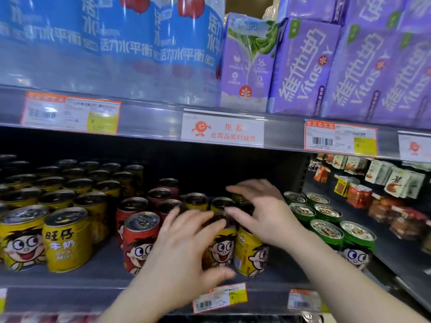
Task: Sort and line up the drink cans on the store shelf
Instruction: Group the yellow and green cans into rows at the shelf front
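Both hands sit spread among stray yellow cans just right of the red cans: left hand cupping one loosely, right hand hovering apart above, seemingly to regroup them.

This is looking like a shop: price tags are sitting along the shelf edge, cartons are standing above it, and rows of cans are waiting below it.
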A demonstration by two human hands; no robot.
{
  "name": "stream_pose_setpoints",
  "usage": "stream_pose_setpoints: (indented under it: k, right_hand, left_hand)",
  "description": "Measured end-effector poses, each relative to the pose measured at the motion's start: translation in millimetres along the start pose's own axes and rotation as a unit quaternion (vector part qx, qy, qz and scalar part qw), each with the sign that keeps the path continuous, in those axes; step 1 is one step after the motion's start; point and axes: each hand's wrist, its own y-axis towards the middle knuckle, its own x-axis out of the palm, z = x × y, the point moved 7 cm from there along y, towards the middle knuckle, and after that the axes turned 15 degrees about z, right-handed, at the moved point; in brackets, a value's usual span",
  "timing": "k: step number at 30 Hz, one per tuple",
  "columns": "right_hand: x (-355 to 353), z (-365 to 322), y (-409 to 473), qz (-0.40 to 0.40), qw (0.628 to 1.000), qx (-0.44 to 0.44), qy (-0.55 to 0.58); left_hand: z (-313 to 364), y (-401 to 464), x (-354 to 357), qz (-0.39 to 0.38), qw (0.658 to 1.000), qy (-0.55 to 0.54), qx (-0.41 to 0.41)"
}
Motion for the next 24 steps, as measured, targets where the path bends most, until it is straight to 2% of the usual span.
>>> stream_pose_setpoints:
  k: [4, 8, 16, 24]
  right_hand:
    - [17.2, 7.2, 11.0, -0.037, 0.999, -0.004, 0.030]
    - [24.7, 9.0, 7.1, -0.044, 0.997, -0.001, 0.056]
    - [37.6, 10.1, 22.6, -0.113, 0.992, -0.015, 0.047]
    - [59.5, 15.3, 45.7, -0.093, 0.994, -0.023, 0.057]
  left_hand:
    - [3.3, -19.0, 23.6, 0.062, 0.997, -0.006, -0.050]
    - [0.2, -24.2, 29.5, 0.092, 0.995, 0.012, -0.044]
    - [-0.6, -23.1, 29.9, 0.127, 0.991, 0.038, -0.021]
    - [-1.3, -24.2, 29.5, 0.164, 0.986, 0.034, -0.005]
